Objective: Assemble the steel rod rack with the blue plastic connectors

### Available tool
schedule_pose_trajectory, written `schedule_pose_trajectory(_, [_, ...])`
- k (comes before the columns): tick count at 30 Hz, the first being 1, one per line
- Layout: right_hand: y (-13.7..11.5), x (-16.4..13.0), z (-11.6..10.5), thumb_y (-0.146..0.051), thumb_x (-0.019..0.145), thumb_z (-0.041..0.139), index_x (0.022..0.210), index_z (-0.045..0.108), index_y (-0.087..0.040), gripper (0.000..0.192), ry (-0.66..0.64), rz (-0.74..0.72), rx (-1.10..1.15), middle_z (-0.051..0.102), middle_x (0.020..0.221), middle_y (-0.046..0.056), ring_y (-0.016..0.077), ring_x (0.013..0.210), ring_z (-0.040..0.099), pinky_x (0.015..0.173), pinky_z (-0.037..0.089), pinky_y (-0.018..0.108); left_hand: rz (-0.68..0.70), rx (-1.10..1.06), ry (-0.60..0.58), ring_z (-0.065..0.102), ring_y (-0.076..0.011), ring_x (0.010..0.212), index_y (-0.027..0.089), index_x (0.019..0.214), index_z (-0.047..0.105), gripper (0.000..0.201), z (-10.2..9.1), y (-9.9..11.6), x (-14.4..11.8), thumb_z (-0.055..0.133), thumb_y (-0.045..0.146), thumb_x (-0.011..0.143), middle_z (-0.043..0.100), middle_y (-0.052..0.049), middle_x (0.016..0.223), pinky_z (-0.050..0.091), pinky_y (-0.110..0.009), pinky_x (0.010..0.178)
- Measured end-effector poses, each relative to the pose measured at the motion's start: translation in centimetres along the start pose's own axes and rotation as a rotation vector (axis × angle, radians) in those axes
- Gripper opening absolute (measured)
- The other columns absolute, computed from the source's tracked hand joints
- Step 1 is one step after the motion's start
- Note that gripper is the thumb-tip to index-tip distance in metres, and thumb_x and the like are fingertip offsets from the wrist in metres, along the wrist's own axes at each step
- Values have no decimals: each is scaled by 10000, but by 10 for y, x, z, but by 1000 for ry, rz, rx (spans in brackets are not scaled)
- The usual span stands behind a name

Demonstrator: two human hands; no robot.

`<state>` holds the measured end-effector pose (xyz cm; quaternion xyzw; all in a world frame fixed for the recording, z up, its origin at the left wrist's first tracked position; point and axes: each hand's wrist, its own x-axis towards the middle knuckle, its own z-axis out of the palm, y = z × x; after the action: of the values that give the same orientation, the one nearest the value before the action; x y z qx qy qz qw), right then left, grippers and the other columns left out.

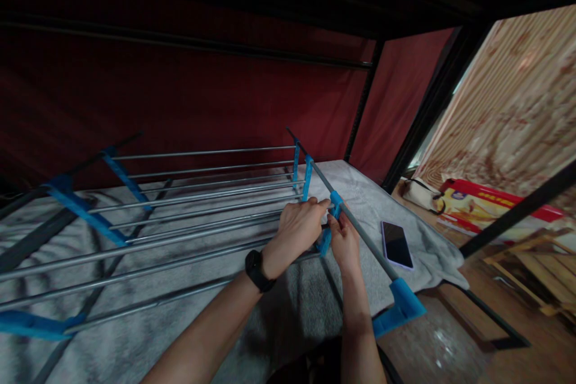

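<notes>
A rack of grey metal rods [180,243] and blue plastic brackets [90,216] lies across a grey blanket [189,306]. My left hand [301,219], with a black watch [256,270] on its wrist, closes around the end of a rod, whose tip its fingers hide. Just to its right, my right hand [344,237] grips a blue bracket [335,207] from below. That bracket sits on a long side tube [369,246], which ends in a blue corner piece [400,306] near me. Whether the rod's end is inside the bracket, I cannot tell.
A phone [396,244] lies on the blanket to the right. Dark metal frame posts [432,105] and a low bar surround the bed-like surface, with a dark red cloth [202,96] behind. A red and yellow box [486,204] and a wooden crate [535,270] stand on the floor.
</notes>
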<state>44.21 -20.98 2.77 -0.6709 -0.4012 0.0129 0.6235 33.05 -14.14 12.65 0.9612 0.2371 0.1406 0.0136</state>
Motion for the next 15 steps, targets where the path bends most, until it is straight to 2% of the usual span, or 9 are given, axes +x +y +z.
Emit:
schedule_pose_trajectory(5, [1, 0, 1, -448, 947, 496, 1215, 684, -234, 391, 29, 49, 20, 712, 1237, 90, 272, 1338, 555, 1175, 391, 485, -5, -13, -15, 706, -211, 903, 285, 1244, 635, 340, 2, 0, -4, 414, 196, 1001, 721, -62, 1065, 485, -307, 724])
schedule_pose_trajectory(15, [2, -1, 1, -435, 951, 480, 1218, 687, -234, 393, 27, 30, 6, 712, 1229, 89, 269, 1296, 585, 1153, 416, 470, -22, -37, -14, 704, -211, 924, 293, 1226, 650, 325, 0, 2, -4, 417, 219, 1011, 727, -54, 1068, 484, -307, 768])
